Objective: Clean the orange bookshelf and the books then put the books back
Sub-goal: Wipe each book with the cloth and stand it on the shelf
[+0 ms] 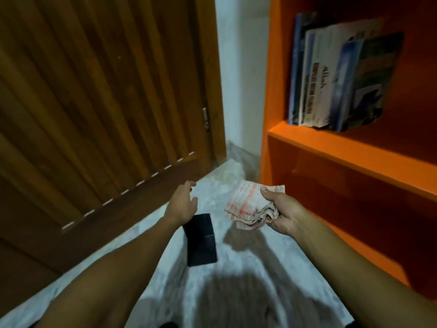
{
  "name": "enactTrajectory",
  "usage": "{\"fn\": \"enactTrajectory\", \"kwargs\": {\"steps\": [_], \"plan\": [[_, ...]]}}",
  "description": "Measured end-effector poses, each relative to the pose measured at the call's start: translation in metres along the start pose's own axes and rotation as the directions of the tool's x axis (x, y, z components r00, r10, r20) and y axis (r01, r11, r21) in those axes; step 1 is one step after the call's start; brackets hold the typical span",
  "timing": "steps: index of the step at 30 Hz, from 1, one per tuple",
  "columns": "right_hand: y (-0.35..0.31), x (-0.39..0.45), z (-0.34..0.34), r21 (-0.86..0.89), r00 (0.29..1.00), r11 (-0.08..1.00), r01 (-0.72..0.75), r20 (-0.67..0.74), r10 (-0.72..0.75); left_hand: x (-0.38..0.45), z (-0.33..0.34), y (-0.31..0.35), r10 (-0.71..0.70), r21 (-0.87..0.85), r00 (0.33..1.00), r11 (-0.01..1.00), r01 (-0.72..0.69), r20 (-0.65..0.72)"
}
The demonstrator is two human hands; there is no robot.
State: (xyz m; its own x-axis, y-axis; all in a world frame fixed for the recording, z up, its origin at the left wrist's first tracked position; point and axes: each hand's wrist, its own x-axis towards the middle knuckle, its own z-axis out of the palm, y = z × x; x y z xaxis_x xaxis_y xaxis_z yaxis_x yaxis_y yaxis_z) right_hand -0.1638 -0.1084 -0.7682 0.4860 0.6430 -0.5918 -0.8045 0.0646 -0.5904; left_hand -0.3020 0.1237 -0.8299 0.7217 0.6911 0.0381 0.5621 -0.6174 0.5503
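The orange bookshelf (331, 147) fills the right side. Several books and magazines (335, 74) stand leaning on its upper shelf; the compartment below them holds nothing that I can see. My right hand (281, 214) grips a crumpled white cloth with red stripes (248, 207) in front of the lower compartment. My left hand (183, 202) hovers over the floor with relaxed fingers and holds nothing. Just below it a dark book (201, 240) lies flat on the pale floor.
A brown slatted wooden door (94, 91) takes up the left side. A white wall strip (241, 67) stands between door and shelf. The pale marble floor (236, 268) runs between them, with my shadow on it.
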Motion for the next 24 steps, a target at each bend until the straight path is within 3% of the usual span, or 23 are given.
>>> {"fn": "enactTrajectory", "kwargs": {"steps": [4,9,20,24], "plan": [[0.026,0.021,0.001,0.000,0.997,0.997,-0.076,0.034,0.076,-0.010,0.029,-0.067,-0.201,0.044,0.972,0.979,0.197,0.124],[0.041,0.047,0.001,0.071,0.996,0.994,-0.083,0.030,0.081,-0.003,0.073,-0.107,-0.349,-0.008,0.920,0.935,0.356,0.176],[0.039,0.062,-0.020,0.054,0.997,0.996,-0.077,-0.007,0.077,0.002,0.108,-0.117,-0.383,-0.027,0.924,0.923,0.383,0.022],[0.038,0.055,-0.020,0.066,0.997,0.995,-0.080,-0.009,0.081,-0.012,0.117,-0.107,-0.358,-0.107,0.933,0.927,0.359,0.036]]}}
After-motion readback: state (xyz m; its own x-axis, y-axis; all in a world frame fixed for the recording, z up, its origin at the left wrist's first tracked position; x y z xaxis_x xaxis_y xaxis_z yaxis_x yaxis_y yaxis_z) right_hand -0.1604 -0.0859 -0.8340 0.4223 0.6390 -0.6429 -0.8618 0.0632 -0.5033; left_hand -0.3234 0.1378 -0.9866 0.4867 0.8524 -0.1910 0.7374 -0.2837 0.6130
